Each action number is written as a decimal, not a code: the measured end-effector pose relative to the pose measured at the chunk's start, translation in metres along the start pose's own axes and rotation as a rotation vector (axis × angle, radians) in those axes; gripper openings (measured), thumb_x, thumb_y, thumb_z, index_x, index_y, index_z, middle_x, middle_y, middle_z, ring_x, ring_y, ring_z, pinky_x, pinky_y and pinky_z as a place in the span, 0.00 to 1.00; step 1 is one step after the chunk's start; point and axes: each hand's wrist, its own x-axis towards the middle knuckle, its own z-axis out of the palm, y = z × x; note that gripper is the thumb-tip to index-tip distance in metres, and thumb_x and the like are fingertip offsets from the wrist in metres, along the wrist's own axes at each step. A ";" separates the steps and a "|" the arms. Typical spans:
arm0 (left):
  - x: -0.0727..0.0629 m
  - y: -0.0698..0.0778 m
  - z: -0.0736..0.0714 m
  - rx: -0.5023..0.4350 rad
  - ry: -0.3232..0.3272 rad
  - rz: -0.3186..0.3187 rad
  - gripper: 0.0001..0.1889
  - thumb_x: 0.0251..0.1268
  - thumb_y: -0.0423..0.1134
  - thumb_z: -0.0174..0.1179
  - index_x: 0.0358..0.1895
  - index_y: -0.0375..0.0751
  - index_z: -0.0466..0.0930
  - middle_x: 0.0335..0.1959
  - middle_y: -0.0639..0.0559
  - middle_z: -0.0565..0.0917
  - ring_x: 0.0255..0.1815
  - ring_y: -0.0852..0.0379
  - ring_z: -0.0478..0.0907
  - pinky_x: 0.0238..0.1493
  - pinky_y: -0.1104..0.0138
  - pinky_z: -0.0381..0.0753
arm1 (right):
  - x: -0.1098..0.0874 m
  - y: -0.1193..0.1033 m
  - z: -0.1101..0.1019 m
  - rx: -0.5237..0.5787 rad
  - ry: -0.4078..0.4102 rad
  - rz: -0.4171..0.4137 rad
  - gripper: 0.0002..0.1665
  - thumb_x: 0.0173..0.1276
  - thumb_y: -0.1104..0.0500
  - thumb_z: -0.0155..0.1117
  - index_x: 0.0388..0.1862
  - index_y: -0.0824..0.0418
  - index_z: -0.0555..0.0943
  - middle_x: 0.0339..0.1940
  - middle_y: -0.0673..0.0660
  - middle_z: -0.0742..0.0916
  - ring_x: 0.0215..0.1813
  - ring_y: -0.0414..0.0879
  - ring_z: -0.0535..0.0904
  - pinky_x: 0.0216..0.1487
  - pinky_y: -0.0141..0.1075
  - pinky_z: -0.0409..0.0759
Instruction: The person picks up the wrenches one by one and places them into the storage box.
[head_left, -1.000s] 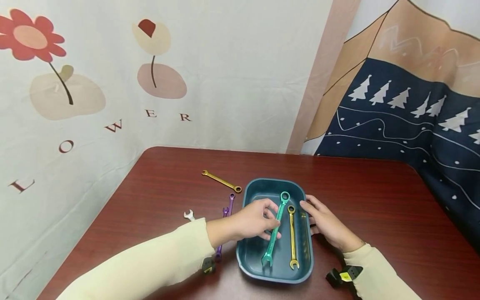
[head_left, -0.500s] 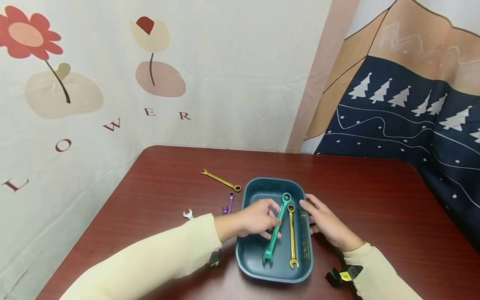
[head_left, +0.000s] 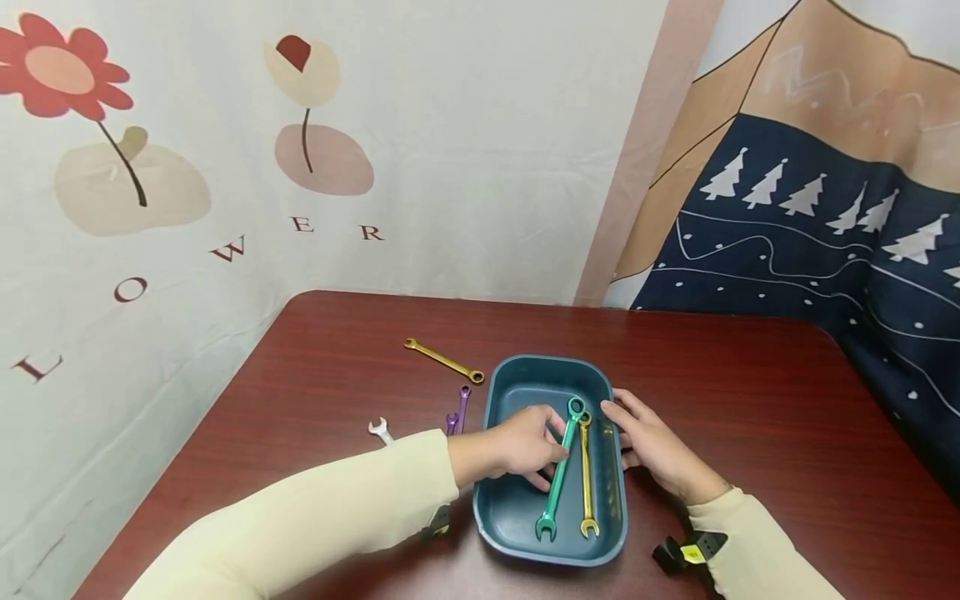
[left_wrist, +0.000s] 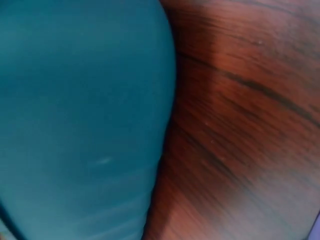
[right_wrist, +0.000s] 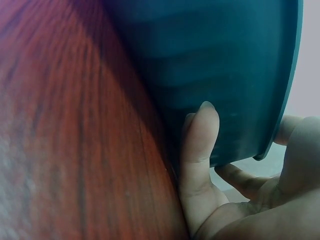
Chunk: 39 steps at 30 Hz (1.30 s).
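Note:
A green combination wrench (head_left: 553,500) is pinched at mid-shaft between the thumb and fingers of my left hand (head_left: 521,442), low inside the blue plastic bin (head_left: 501,533). Its ring end points away and its open end towards me. Right beside it on the bin floor lies a gold combination wrench (head_left: 587,483), their ring ends overlapping in the head view. My right hand (head_left: 660,450) grips the bin's right side, thumb over the rim. In the right wrist view its fingers (right_wrist: 200,135) press the outer wall. The left wrist view shows only the bin's outer wall (left_wrist: 85,100) and tabletop.
Left of the bin, another gold wrench (head_left: 442,360) lies at the back. Nearer are purple wrenches (head_left: 462,407), partly hidden by my left sleeve (head_left: 337,508), and a silver wrench (head_left: 381,430). The brown table (head_left: 750,392) ends at patterned cloth hangings (head_left: 487,208).
My left hand has moved slightly right, bringing the green wrench closer to the gold one in the bin. The right hand and the bin have stayed in place.

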 end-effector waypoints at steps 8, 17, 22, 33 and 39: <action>0.005 -0.005 0.002 -0.052 0.030 -0.008 0.10 0.67 0.26 0.60 0.46 0.36 0.70 0.30 0.44 0.81 0.21 0.54 0.78 0.27 0.60 0.87 | 0.000 0.001 0.000 -0.005 -0.002 -0.011 0.38 0.79 0.38 0.47 0.77 0.56 0.56 0.54 0.65 0.82 0.41 0.48 0.85 0.38 0.44 0.86; 0.006 -0.008 0.005 -0.067 0.054 0.007 0.11 0.64 0.23 0.62 0.45 0.32 0.71 0.29 0.42 0.82 0.20 0.55 0.78 0.29 0.59 0.88 | 0.000 0.002 0.000 -0.009 0.009 -0.003 0.38 0.79 0.38 0.47 0.77 0.56 0.55 0.53 0.65 0.82 0.41 0.48 0.85 0.38 0.43 0.86; 0.004 -0.008 0.004 -0.024 0.082 0.009 0.11 0.63 0.24 0.63 0.44 0.32 0.71 0.27 0.43 0.83 0.18 0.57 0.78 0.26 0.61 0.87 | 0.000 0.003 0.001 0.001 -0.011 -0.015 0.37 0.79 0.39 0.47 0.77 0.57 0.56 0.53 0.65 0.82 0.41 0.49 0.85 0.37 0.43 0.86; 0.003 -0.009 0.004 0.125 0.123 0.040 0.10 0.64 0.28 0.64 0.42 0.35 0.72 0.23 0.48 0.82 0.13 0.59 0.75 0.15 0.66 0.80 | 0.001 0.004 0.001 -0.009 -0.012 -0.011 0.36 0.79 0.38 0.47 0.76 0.55 0.57 0.49 0.62 0.83 0.38 0.49 0.85 0.36 0.43 0.86; 0.000 -0.006 0.005 0.036 0.113 0.021 0.11 0.63 0.25 0.63 0.44 0.32 0.72 0.25 0.44 0.84 0.14 0.59 0.76 0.19 0.63 0.84 | -0.001 0.003 0.000 0.009 -0.039 -0.036 0.36 0.80 0.39 0.46 0.76 0.58 0.56 0.43 0.59 0.84 0.34 0.46 0.85 0.33 0.43 0.85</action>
